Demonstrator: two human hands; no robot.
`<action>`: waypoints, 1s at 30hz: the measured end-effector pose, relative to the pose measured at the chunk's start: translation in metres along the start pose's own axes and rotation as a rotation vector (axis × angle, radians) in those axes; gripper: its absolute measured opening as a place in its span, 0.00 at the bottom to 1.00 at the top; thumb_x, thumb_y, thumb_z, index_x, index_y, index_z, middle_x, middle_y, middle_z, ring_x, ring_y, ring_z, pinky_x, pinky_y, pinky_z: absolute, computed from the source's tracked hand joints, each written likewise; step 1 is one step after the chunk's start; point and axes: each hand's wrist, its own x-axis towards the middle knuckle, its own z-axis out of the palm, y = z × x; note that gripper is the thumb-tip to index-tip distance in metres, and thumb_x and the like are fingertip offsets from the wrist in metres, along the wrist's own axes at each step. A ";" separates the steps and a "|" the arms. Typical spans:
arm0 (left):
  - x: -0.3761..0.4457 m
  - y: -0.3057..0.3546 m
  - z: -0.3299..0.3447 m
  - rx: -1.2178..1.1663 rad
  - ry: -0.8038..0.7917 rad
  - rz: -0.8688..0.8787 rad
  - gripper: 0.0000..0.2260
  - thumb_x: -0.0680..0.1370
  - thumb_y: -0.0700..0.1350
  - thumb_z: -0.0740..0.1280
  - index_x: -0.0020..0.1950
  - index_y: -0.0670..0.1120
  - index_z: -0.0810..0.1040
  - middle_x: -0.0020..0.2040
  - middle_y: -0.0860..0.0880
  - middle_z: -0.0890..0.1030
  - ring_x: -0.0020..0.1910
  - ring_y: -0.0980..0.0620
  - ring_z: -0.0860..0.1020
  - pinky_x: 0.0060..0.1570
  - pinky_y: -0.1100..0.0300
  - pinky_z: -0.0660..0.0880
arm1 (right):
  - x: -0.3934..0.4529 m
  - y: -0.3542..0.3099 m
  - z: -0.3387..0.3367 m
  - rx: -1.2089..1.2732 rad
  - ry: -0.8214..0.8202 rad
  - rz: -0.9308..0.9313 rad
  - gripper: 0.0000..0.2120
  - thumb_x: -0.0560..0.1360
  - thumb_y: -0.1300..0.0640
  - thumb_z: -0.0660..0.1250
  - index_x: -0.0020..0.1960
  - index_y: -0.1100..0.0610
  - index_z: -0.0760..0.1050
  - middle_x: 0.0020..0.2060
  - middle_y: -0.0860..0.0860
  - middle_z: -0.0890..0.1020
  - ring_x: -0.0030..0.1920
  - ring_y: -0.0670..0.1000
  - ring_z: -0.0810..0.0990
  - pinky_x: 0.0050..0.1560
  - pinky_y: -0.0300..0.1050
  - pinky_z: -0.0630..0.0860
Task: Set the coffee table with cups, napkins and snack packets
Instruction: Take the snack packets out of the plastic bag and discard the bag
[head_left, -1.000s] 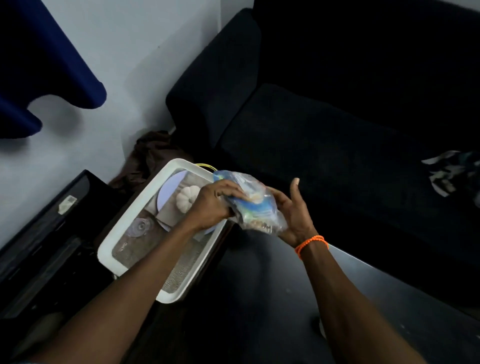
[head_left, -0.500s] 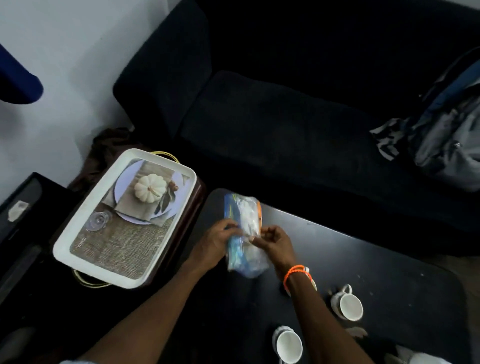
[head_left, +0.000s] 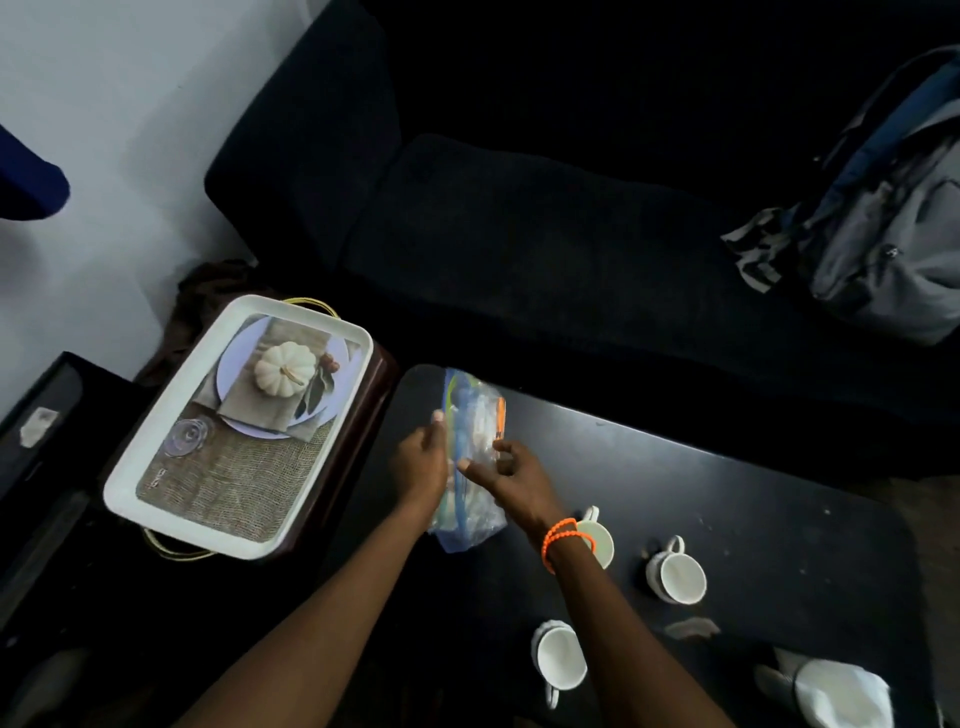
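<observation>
Shifted since 0.5 s ago: view swung a little right, bringing a 3rd cup and more of the dark coffee table (head_left: 727, 493) into sight, with tray (head_left: 124, 483) and sofa (head_left: 519, 234) slid accordingly; both hands still on the clear plastic packet (head_left: 470, 452), now over the table's far-left end.

Left hand (head_left: 423, 460) against the packet's left edge, fingers loosely curled, thumb tip raised beside the blue seal strip; grip light, not a full clench. Right hand (head_left: 511, 475) pinching the packet's right side between thumb and fingertips, remaining fingers half open. Orange beaded bracelet (head_left: 563, 538) on the right wrist.

Packet held nearly upright, long axis pointing away, lower end near or on the tabletop; contact impossible to judge. Contents pale and blurred, with an orange strip along the upper right edge.

3 white cups on the table: 1 (head_left: 597, 540) partly hidden behind the right wrist, 1 (head_left: 675, 574) to its right with handle pointing away, 1 (head_left: 558, 660) nearer the camera with handle toward the viewer. White crumpled item (head_left: 836, 696), possibly napkins, at the near-right corner.

White tray with printed pumpkin picture left of the table, resting on a dark brown stand. Grey backpack (head_left: 893, 223) on the sofa's right end.
</observation>
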 end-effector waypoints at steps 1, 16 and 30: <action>-0.003 0.002 -0.001 0.001 0.000 0.017 0.24 0.82 0.64 0.60 0.43 0.46 0.83 0.39 0.47 0.85 0.39 0.49 0.83 0.38 0.55 0.77 | -0.001 -0.002 0.001 -0.030 -0.005 -0.009 0.38 0.64 0.35 0.78 0.68 0.50 0.72 0.59 0.52 0.81 0.58 0.53 0.82 0.63 0.54 0.79; 0.006 0.037 -0.024 -0.079 -0.045 0.203 0.09 0.83 0.45 0.65 0.43 0.44 0.77 0.34 0.47 0.76 0.33 0.48 0.73 0.37 0.54 0.70 | 0.013 -0.019 -0.042 -0.012 0.263 -0.057 0.10 0.78 0.58 0.68 0.44 0.63 0.84 0.39 0.59 0.87 0.37 0.54 0.84 0.34 0.41 0.83; -0.027 0.061 -0.029 0.136 0.138 0.562 0.04 0.76 0.50 0.67 0.50 0.57 0.79 0.38 0.57 0.81 0.37 0.55 0.80 0.36 0.56 0.77 | -0.013 -0.072 0.000 -0.471 0.445 -0.711 0.02 0.71 0.63 0.69 0.44 0.59 0.78 0.42 0.56 0.82 0.44 0.56 0.79 0.46 0.50 0.77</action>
